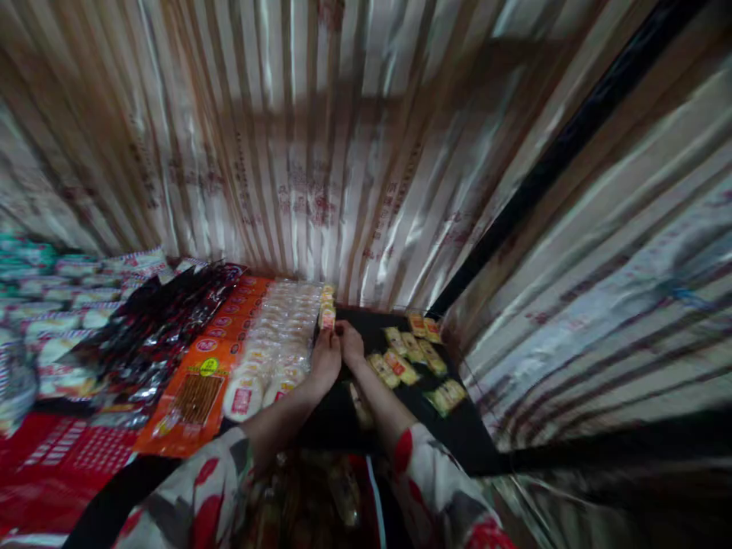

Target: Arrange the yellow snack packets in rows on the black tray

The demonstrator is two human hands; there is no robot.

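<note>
Over the tabletop (415,418), left hand (325,360) and right hand (350,345) meet at a yellow packet (327,316) (fingers' opening and grip: can't tell).

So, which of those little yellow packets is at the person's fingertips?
The nearest packet in the short column beside the clear-wrapped white packs. The left hand and right hand meet there; the loose packets lie apart on the black surface.

A snack stall, it seems, with orange packets (191,396) and small yellow packets (401,367) displayed beside striped sheeting (343,152).
</note>
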